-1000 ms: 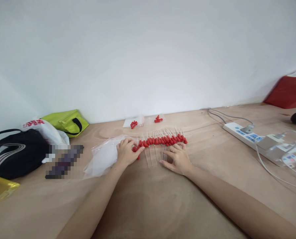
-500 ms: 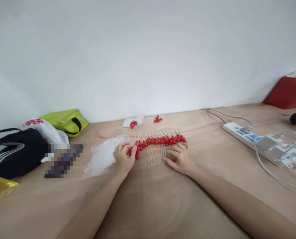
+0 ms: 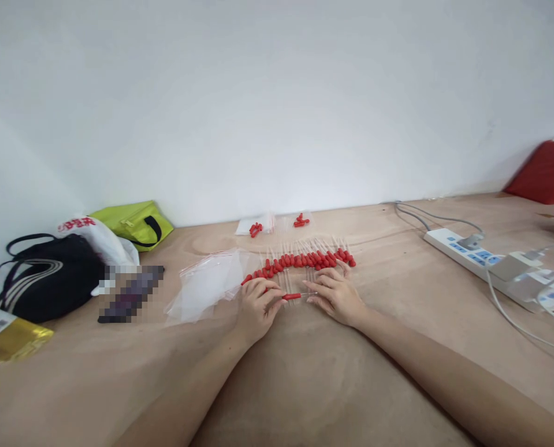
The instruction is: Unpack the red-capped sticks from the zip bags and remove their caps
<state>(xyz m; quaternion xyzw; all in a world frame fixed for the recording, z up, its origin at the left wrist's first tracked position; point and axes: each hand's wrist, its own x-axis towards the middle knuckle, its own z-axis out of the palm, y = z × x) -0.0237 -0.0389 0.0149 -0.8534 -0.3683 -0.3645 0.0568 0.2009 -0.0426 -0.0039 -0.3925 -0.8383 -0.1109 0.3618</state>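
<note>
**A:** Head view. What's in hand?

**B:** Left hand (image 3: 257,304) is in a narrow pinch, thumb and forefinger closed on the red bulb of a single dropper (image 3: 292,296). It lies crosswise on the table, just this side of the row. Right hand (image 3: 335,295) is at its glass end, fingers loosely curved, tips down. The glass is too clear to read, so I can't tell whether they grip it or only rest there.

**A:** How far along?

**B:** Early, judging by the layout. Two small filled bags (image 3: 256,227) sit at 12 o'clock near the wall, a few red bulbs in each. The row of droppers (image 3: 305,260) is long and lies loose, directly beyond the fingertips. Empty zip bags (image 3: 207,282) are heaped at 10 o'clock, just beside the row's left end.

**A:** Edges, room?

**B:** Bare plywood table (image 3: 305,385) from 4 through 8 o'clock, near edge out of view. Power strip (image 3: 467,256) and its cables are at 2 o'clock, well apart. Black bag (image 3: 44,279) and green pouch (image 3: 135,222) are around 9 to 10 o'clock, also well apart.
</note>
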